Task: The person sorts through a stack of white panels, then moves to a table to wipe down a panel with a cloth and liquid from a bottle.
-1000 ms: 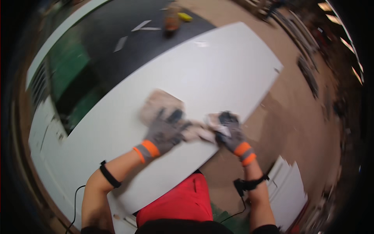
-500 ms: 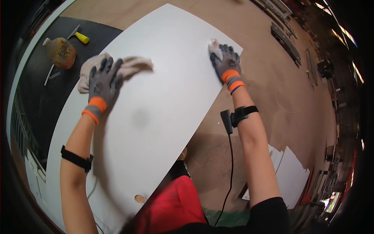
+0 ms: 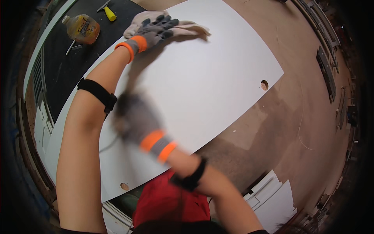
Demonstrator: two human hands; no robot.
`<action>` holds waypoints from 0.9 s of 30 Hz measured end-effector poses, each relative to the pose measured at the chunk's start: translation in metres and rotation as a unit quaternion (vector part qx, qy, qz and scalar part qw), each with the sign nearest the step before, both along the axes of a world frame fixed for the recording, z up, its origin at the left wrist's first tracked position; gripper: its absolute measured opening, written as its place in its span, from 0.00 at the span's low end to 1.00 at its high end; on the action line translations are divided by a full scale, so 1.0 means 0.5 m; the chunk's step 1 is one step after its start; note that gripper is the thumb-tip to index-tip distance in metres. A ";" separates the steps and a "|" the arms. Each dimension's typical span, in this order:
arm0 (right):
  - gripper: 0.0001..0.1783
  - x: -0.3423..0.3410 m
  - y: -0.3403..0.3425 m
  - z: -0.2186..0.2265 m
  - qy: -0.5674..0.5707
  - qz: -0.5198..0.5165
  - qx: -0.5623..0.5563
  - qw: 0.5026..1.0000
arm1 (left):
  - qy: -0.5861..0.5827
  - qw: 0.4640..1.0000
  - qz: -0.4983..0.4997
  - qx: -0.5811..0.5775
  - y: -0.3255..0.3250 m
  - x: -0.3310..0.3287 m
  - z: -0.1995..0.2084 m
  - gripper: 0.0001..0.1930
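A large white panel (image 3: 218, 89) with a round hole near each of two corners lies in front of me. At its far left edge, my left hand (image 3: 157, 29), in a grey glove with an orange cuff, rests on a crumpled beige cloth (image 3: 191, 29). Its fingers are stretched out over the fabric. My right hand (image 3: 140, 117), gloved alike, is over the near left part of the panel, close to my left forearm. Motion smears its fingers, so whether they hold anything is unclear.
Left of the panel, a black surface (image 3: 64, 78) bears a plastic bottle of orange-brown liquid (image 3: 83, 29) and a yellow-handled scraper (image 3: 110, 15). White board pieces (image 3: 272, 202) lie at the lower right. Dark metal lengths (image 3: 326, 74) lie on the floor at right.
My right hand has swept from the panel's far right corner to the near left, uncovering the hole there. My left hand stays on the beige cloth. The whole view has shifted.
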State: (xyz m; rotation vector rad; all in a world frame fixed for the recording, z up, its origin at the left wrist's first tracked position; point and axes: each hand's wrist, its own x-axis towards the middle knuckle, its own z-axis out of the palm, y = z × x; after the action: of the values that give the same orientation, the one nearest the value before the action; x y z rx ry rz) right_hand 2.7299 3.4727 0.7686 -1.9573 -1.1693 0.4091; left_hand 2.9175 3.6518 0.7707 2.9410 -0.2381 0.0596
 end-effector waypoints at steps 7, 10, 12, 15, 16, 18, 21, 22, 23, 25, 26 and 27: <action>0.13 0.505 -0.387 0.064 -0.320 -0.311 -0.165 0.879 | -0.049 0.999 0.005 0.020 -0.006 0.053 -0.016 0.27; 0.19 0.262 -0.329 -0.009 -0.191 -0.164 -0.049 0.967 | -0.082 0.995 0.023 0.059 0.027 0.061 -0.051 0.27; 0.31 0.028 -0.280 -0.045 0.055 -0.038 0.055 0.996 | -0.064 0.994 0.042 0.079 -0.043 0.101 -0.028 0.26; 0.33 -0.004 -0.230 0.012 0.010 0.003 0.013 1.000 | -0.083 0.993 0.036 0.079 -0.069 0.148 -0.010 0.26; 0.34 -0.007 -0.221 0.021 0.002 0.038 -0.003 0.999 | -0.083 0.993 0.030 0.075 -0.075 0.139 -0.009 0.26; 0.36 0.164 -0.287 0.021 -0.073 -0.119 -0.037 0.990 | -0.125 0.989 0.060 0.056 -0.104 0.126 -0.003 0.25; 0.29 0.488 -0.447 0.024 -0.337 -0.356 -0.213 0.845 | -0.144 0.987 0.042 0.051 -0.115 0.145 0.003 0.24; 0.24 0.564 -0.490 0.033 -0.298 -0.444 -0.163 0.829 | -0.144 0.987 0.041 0.052 -0.110 0.140 0.003 0.24; 0.29 0.647 -0.599 -0.005 -0.293 -0.513 -0.209 0.779 | -0.151 0.987 0.031 0.040 -0.136 0.154 0.010 0.24; 0.38 0.687 -0.631 0.034 0.289 -0.632 -0.119 0.709 | -0.142 0.987 0.041 0.056 -0.104 0.145 -0.001 0.23; 0.41 0.689 -0.688 0.013 0.230 -0.640 -0.008 0.733 | -0.140 0.988 0.043 0.057 -0.107 0.148 0.008 0.23; 0.44 0.677 -0.743 -0.019 0.166 -0.642 0.098 0.742 | -0.136 0.988 0.042 0.054 -0.121 0.156 0.007 0.24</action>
State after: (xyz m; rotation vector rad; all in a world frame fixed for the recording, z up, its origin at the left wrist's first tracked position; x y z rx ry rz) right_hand 3.0685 3.1013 0.7593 -1.9017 0.4823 -0.1280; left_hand 2.9958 3.5913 0.7743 3.0433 -0.1609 0.4763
